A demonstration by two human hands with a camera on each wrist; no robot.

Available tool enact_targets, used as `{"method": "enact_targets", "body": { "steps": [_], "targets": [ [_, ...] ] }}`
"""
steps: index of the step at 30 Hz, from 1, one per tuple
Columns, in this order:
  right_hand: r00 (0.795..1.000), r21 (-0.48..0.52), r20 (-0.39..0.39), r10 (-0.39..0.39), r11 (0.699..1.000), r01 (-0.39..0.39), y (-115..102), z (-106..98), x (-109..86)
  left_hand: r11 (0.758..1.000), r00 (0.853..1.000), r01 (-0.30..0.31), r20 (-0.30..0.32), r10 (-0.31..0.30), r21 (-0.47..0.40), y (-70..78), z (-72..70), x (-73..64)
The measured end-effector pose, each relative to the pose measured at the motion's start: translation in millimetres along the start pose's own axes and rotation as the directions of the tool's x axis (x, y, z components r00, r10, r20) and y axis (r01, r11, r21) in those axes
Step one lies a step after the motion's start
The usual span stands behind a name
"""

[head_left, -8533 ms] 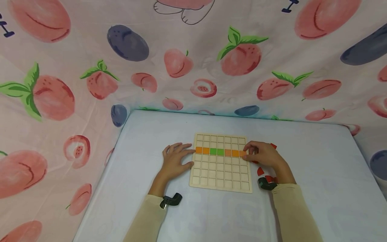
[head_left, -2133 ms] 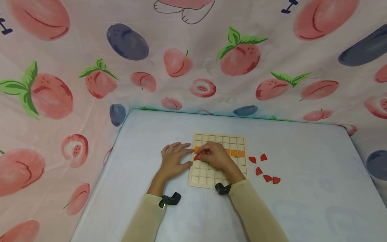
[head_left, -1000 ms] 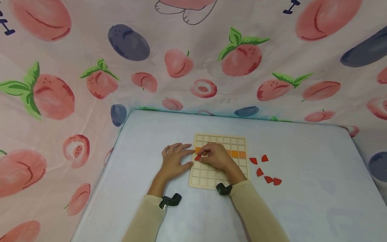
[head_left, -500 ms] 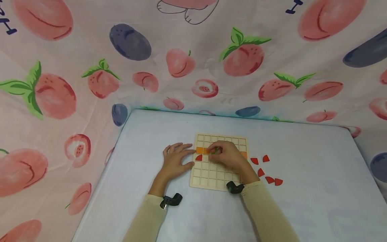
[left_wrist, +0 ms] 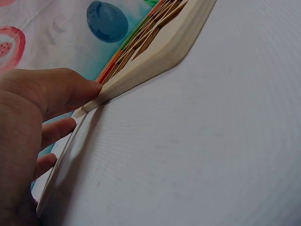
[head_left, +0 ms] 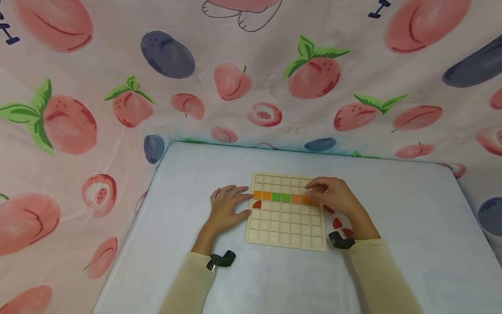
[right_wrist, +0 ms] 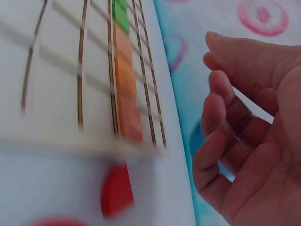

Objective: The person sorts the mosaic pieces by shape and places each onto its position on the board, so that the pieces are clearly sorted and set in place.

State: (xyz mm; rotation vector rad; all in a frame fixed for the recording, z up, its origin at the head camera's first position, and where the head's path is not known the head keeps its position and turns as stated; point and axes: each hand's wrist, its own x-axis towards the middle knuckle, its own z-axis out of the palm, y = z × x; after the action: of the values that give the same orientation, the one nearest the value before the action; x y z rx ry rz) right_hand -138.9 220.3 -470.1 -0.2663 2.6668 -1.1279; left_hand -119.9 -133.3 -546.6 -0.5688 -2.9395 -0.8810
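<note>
A pale wooden grid board [head_left: 285,226] lies on the table, crossed by a row of orange and green square tiles [head_left: 281,197]. Just below that row, in the leftmost column, sits a red quarter-circle piece [head_left: 256,205]. My left hand [head_left: 225,209] rests with spread fingers against the board's left edge; in the left wrist view the thumb [left_wrist: 70,89] touches its side [left_wrist: 146,73]. Over the right end of the tile row is my right hand [head_left: 335,196], fingers loosely bent. The right wrist view shows nothing between that hand's fingers [right_wrist: 216,113].
Right of the board lie several loose red quarter-circle pieces [head_left: 337,223], partly hidden by the right hand and wrist. One red piece [right_wrist: 117,190] is close to the board's edge in the right wrist view. A fruit-printed curtain [head_left: 235,115] hangs behind the white table [head_left: 204,161].
The red quarter-circle piece now sits in the left column, where 8.5 seconds ago there was none. My right hand has left it and moved right across the board. My left hand stays put.
</note>
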Motion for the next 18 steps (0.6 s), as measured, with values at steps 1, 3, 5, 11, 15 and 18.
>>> {"method": "enact_targets", "body": {
  "steps": [1, 3, 5, 11, 15, 18],
  "targets": [
    [1.000, -0.018, -0.003, 0.018, 1.000, -0.018, 3.6, -4.1, -1.9, 1.000, 1.000, 0.000, 0.001, 0.000, 0.000, 0.0, 0.1, 0.2],
    [0.999, -0.057, -0.007, 0.041, 0.998, -0.041, 11.1, -10.4, -5.3, 1.000, 1.000, -0.001, 0.003, 0.001, 0.000, -0.2, 0.4, 0.7],
    [0.998, -0.090, -0.006, 0.060, 0.994, -0.060, 18.2, -14.7, -8.9, 1.000, 1.000, 0.003, 0.009, -0.003, 0.001, -0.4, 0.4, 0.8],
    [0.996, -0.173, 0.009, 0.087, 0.981, -0.084, 37.1, -19.1, -18.2, 1.000, 1.000, 0.015, 0.020, -0.015, 0.014, -1.9, 0.3, 0.2],
    [0.996, -0.192, 0.002, 0.084, 0.978, -0.082, 46.4, -18.8, -21.8, 1.000, 1.000, 0.014, 0.020, -0.014, 0.001, -1.4, -0.4, 0.1],
    [0.995, -0.188, 0.012, 0.103, 0.977, -0.099, 51.2, -18.1, -23.0, 1.000, 0.999, 0.017, 0.030, -0.017, -0.004, -0.3, -0.7, 0.5]
  ]
}}
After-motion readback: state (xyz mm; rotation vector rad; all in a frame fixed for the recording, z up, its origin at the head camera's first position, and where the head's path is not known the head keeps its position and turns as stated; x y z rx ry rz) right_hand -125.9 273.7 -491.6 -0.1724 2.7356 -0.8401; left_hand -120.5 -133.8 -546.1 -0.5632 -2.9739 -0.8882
